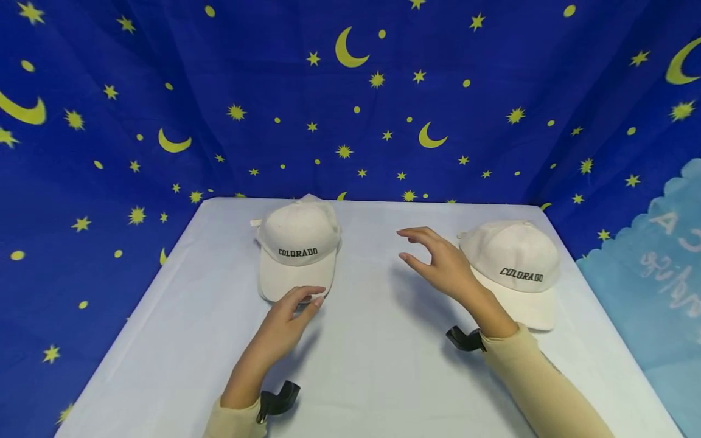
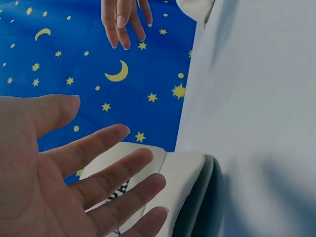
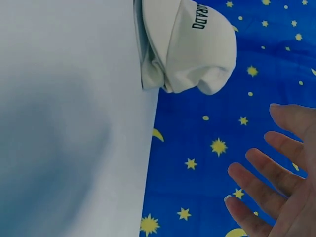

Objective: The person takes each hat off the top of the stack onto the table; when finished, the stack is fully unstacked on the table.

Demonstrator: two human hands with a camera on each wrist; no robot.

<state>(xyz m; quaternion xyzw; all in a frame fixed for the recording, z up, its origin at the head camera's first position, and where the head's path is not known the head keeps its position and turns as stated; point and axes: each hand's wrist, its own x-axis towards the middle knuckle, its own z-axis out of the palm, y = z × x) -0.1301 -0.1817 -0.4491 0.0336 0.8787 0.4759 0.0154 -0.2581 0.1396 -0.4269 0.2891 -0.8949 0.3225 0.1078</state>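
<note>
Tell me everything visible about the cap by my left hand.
The off-white baseball cap looks like fabric, with COLORADO in dark letters across its rounded crown and a curved brim. It sits crown up near the table's far edge, brim toward you. Your left hand overlaps the brim; contact is unclear.

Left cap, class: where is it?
In the head view, the left cap sits toward the back left of the table, just beyond the left hand.

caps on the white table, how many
2: the left cap lies just beyond the left hand; the right cap lies beside the right hand, partly hidden by it.
</note>
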